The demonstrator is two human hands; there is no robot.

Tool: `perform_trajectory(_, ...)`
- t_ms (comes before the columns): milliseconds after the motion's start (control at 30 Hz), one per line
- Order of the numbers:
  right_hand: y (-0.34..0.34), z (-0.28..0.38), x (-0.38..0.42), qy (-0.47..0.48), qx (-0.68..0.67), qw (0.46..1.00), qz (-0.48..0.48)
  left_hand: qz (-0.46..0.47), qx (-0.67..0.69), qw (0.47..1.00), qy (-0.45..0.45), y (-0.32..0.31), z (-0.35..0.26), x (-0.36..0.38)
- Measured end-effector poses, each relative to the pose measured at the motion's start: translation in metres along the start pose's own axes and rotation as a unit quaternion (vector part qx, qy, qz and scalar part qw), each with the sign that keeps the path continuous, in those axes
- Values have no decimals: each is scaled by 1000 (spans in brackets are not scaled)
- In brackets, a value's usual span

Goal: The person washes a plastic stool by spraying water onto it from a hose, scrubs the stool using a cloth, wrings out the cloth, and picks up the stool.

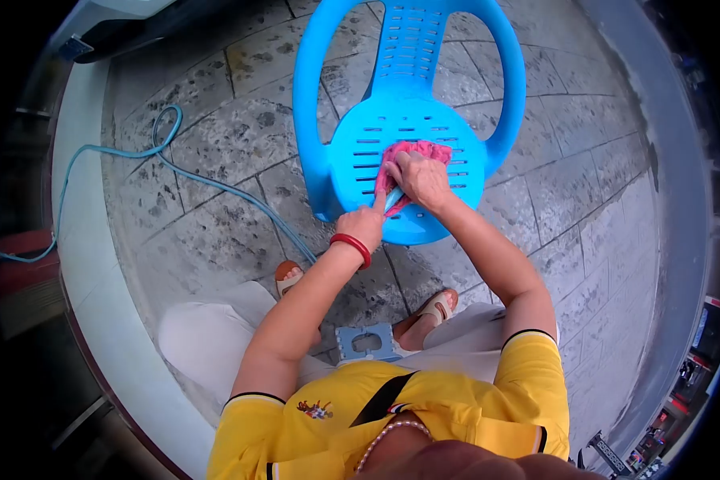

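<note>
A blue plastic chair (408,68) with a slotted seat and looped armrests stands in front of me. On its seat lies a crumpled pink cloth (432,150), with my right hand (422,178) closed over it and pressing it down. My left hand (363,225), below a red bangle (352,245), grips a light blue hose (256,200) near the seat's front edge. The hose's pale end (394,198) points at the cloth, close to my right fingers. My left palm and part of the hose behind my forearm are hidden.
The hose curls over wet-looking grey stone paving (224,160) on the left. A small blue-grey step stool (366,342) is between my sandalled feet. A pale ledge (96,264) runs along the left, and part of a vehicle (120,20) shows at top left.
</note>
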State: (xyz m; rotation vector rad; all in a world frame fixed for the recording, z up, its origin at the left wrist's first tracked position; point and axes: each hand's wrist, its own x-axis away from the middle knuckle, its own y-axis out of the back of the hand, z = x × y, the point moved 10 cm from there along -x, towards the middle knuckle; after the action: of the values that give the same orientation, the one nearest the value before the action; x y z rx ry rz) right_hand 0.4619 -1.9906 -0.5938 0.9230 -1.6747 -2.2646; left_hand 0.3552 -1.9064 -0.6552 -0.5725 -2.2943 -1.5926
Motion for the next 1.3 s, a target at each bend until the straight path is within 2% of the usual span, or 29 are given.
perform_trajectory(67, -33, -34, 1, -70, 10, 997, 24, -37, -9, 999, -9, 5, -1, 4)
perform_trajectory(100, -37, -72, -13, -156, 44, 986, 36, -41, 1, 999, -15, 5, -2, 6)
perform_trajectory(133, -40, -86, -28, -177, 47, 980, 71, -52, -7, 999, -13, 9, -2, 4)
perform_trajectory(200, -48, -79, -32, -159, 42, 982, 92, -19, -17, 1000, -12, 4, -2, 6)
perform_trajectory(267, -25, -24, -13, -95, -5, 991, 95, -14, -23, 1000, -16, 10, -4, 0)
perform_trajectory(300, -14, 10, -1, -48, 16, 992, 117, -14, -26, 1000, -11, 13, -4, -2)
perform_trajectory(333, -25, 5, 2, -49, 16, 990, 128, -1, -28, 1000, -4, 5, -5, 2)
perform_trajectory(400, -36, -17, -3, -58, -21, 998, 23, 5, -28, 1000, -9, -15, -3, 6)
perform_trajectory(433, -37, -60, -20, -143, 40, 989, 28, 17, -24, 999, -12, -19, -6, 12)
perform_trajectory(467, -43, -82, -33, -169, 47, 982, 72, 6, -25, 1000, -11, -9, -6, 7)
perform_trajectory(533, -53, -68, -38, -134, 28, 987, 87, -3, -32, 999, -11, 7, -2, 8)
perform_trajectory(600, -27, -5, -18, -56, -2, 994, 90, 15, -16, 1000, 0, 7, -4, 3)
perform_trajectory(700, -40, -16, -3, -66, 12, 995, 78, 18, -7, 1000, -2, 5, -6, 0)
perform_trajectory(733, -49, -68, -11, -123, -3, 992, -14, 6, -4, 1000, -5, 7, -6, 4)
perform_trajectory(800, -44, -90, -33, -180, 66, 979, 75, 2, -15, 1000, -13, 14, -9, 5)
perform_trajectory(867, -53, -63, -26, -135, 30, 986, 97, 32, -20, 999, 1, 7, -7, 3)
perform_trajectory(933, -28, 3, -8, -57, -44, 991, 110, 40, -11, 999, -4, 13, -10, -4)
perform_trajectory(1000, -37, 1, -2, -26, -1, 995, 94, 26, -30, 999, -1, 4, -7, -1)
perform_trajectory(1033, -40, -41, -12, -102, 22, 993, 50, 14, -18, 1000, -5, 3, -6, -1)
perform_trajectory(1067, -56, -81, -22, -157, 49, 985, 58, 14, -22, 1000, -6, 1, -7, 2)
perform_trajectory(1100, -70, -99, -33, -197, 43, 968, 146, 12, -24, 1000, -11, 4, -8, 2)
perform_trajectory(1133, -55, -98, -42, -197, 41, 970, 138, 15, -25, 999, -16, 7, -8, 2)
perform_trajectory(1200, -12, -92, -51, -170, 152, 968, 106, 16, -17, 1000, -15, 8, -9, 2)
perform_trajectory(1233, -15, -115, -38, -272, 112, 943, 155, 23, -15, 1000, -7, 8, -9, 2)
perform_trajectory(1267, -12, -116, -30, -271, 116, 942, 157, 28, -14, 1000, 0, 7, -9, 2)
perform_trajectory(1300, -15, -106, -25, -230, 93, 956, 160, 28, -13, 1000, -1, 6, -9, 1)
